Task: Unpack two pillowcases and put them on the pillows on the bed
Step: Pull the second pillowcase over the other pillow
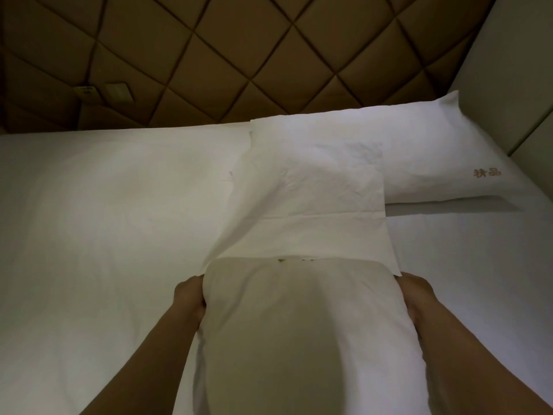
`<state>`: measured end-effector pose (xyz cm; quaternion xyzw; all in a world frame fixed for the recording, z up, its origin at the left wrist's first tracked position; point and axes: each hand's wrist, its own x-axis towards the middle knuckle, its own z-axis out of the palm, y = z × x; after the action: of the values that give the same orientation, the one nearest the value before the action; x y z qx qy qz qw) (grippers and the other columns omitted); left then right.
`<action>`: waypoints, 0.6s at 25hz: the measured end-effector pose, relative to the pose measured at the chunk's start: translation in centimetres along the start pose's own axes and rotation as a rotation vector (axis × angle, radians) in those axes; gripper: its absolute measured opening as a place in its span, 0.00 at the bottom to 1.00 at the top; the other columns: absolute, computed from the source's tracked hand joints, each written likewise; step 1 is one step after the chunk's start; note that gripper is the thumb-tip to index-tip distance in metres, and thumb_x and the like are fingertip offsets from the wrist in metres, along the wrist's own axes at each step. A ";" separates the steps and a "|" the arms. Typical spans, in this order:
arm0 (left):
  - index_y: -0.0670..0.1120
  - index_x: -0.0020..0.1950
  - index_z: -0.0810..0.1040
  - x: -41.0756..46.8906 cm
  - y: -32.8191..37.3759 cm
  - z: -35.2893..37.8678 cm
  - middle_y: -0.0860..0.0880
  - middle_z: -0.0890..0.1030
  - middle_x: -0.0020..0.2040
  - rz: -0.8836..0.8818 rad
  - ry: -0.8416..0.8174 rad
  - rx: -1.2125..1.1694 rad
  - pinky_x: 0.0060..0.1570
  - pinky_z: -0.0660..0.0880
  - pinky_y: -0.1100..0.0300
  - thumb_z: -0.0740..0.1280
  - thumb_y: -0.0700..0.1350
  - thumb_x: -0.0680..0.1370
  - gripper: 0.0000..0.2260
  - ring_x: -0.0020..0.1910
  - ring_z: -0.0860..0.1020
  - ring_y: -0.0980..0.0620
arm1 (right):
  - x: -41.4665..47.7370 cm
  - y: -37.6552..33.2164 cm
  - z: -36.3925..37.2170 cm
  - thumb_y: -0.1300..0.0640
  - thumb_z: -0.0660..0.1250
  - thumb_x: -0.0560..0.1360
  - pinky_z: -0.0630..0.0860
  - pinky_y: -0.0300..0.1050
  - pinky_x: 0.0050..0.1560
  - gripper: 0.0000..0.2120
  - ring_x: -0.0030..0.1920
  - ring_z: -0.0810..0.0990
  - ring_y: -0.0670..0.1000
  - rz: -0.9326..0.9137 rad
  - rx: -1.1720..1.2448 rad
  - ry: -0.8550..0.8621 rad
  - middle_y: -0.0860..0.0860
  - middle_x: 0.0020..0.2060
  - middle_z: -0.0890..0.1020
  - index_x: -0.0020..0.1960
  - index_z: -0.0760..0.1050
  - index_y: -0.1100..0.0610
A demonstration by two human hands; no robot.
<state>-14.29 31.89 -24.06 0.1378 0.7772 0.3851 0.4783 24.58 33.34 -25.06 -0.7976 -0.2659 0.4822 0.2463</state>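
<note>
Spreading across most of the view, the white bed (104,220) lies smooth on the left and reaches a brown diamond-quilted headboard (209,55) at the far side, with two switch plates (118,91) set in its left part. A pale wall panel (508,55) closes the right side. In the far right corner a covered pillow (419,151) with reddish embroidered characters lies flat on the sheet. In the near centre a bare pillow (299,339) stands on end. The left hand (190,298) and the right hand (416,295) curl around its two sides, gripping it. The pillowcase (305,205) covers only its far end, trailing flat toward the covered pillow.
</note>
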 end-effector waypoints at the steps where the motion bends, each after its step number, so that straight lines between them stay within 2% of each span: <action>1: 0.44 0.34 0.66 -0.6 -0.2 0.0 0.45 0.68 0.31 0.047 0.008 -0.002 0.38 0.68 0.52 0.63 0.34 0.77 0.14 0.32 0.66 0.47 | -0.5 0.3 -0.2 0.64 0.65 0.79 0.68 0.43 0.35 0.05 0.37 0.74 0.53 0.018 0.066 0.031 0.56 0.39 0.78 0.52 0.78 0.63; 2: 0.45 0.32 0.63 -0.8 -0.5 -0.2 0.46 0.65 0.30 0.115 0.037 0.023 0.34 0.64 0.53 0.65 0.35 0.75 0.15 0.30 0.62 0.48 | -1.0 0.6 -0.3 0.66 0.65 0.77 0.66 0.42 0.33 0.04 0.33 0.72 0.52 0.014 0.114 0.064 0.55 0.34 0.76 0.44 0.76 0.61; 4: 0.42 0.33 0.64 -1.6 -0.7 -0.7 0.45 0.66 0.30 0.292 0.112 0.212 0.31 0.60 0.57 0.63 0.39 0.73 0.10 0.29 0.61 0.48 | -1.8 1.1 -0.6 0.68 0.62 0.75 0.63 0.41 0.33 0.13 0.31 0.69 0.52 -0.074 0.101 0.119 0.53 0.30 0.73 0.34 0.70 0.57; 6: 0.38 0.40 0.73 -2.4 -1.4 -1.2 0.44 0.74 0.36 0.479 0.186 0.456 0.31 0.62 0.58 0.59 0.38 0.76 0.07 0.33 0.68 0.48 | -3.3 1.2 -0.6 0.68 0.56 0.76 0.64 0.41 0.34 0.12 0.33 0.71 0.52 -0.195 -0.015 0.168 0.55 0.34 0.75 0.36 0.70 0.59; 8: 0.39 0.45 0.74 -3.4 -2.3 -1.7 0.46 0.75 0.41 0.624 0.213 0.519 0.34 0.65 0.59 0.59 0.35 0.77 0.05 0.39 0.72 0.48 | -4.9 1.6 -0.6 0.65 0.54 0.78 0.64 0.41 0.32 0.09 0.37 0.73 0.52 -0.312 -0.140 0.220 0.55 0.40 0.76 0.42 0.71 0.60; 9: 0.41 0.46 0.73 -4.0 -2.6 -1.9 0.47 0.75 0.42 0.687 0.220 0.504 0.36 0.66 0.58 0.59 0.34 0.77 0.05 0.40 0.72 0.48 | -5.7 1.8 -0.6 0.63 0.54 0.79 0.63 0.40 0.32 0.09 0.37 0.72 0.51 -0.362 -0.181 0.242 0.54 0.39 0.75 0.42 0.69 0.60; 12: 0.41 0.43 0.72 -6.0 -3.4 -2.3 0.47 0.75 0.38 0.764 0.212 0.468 0.33 0.67 0.59 0.58 0.31 0.76 0.07 0.38 0.72 0.48 | -7.4 2.7 -0.7 0.63 0.56 0.79 0.63 0.42 0.30 0.12 0.33 0.70 0.51 -0.456 -0.252 0.318 0.55 0.34 0.73 0.37 0.63 0.59; 15: 0.39 0.42 0.72 -8.8 -3.8 -2.3 0.48 0.74 0.37 0.689 0.191 0.377 0.33 0.66 0.62 0.57 0.30 0.75 0.07 0.37 0.71 0.49 | -8.6 3.5 -0.7 0.63 0.59 0.79 0.65 0.42 0.30 0.12 0.33 0.71 0.53 -0.468 -0.252 0.340 0.56 0.34 0.73 0.37 0.63 0.60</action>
<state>-11.23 23.16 -20.68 0.4393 0.7834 0.3846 0.2133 22.50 24.95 -21.54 -0.8082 -0.4548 0.2356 0.2906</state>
